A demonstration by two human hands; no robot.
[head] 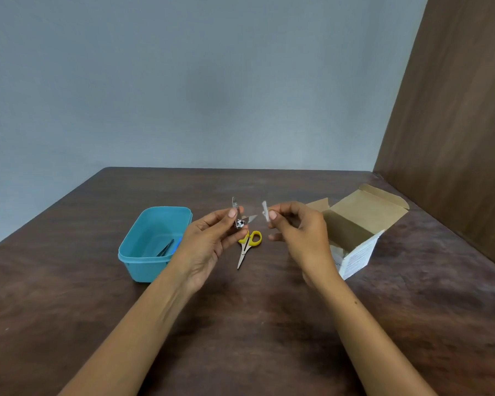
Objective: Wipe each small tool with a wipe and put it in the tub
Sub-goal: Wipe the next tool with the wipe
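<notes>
Two bare forearms entered from the near edge, no sleeves, watch or bracelet showing. Left hand (209, 241) and right hand (297, 232) wore no gloves or rings (as far as visible). Fingernails were short and unpainted. A small dark mole marked the right forearm.

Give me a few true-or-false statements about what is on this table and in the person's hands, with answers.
1. The left hand holds a small metal tool. True.
2. The right hand is empty. False: it pinches a white wipe.
3. The yellow-handled scissors lie in the blue tub. False: they lie on the table beside it.
4. The cardboard box stands open. True.
</notes>
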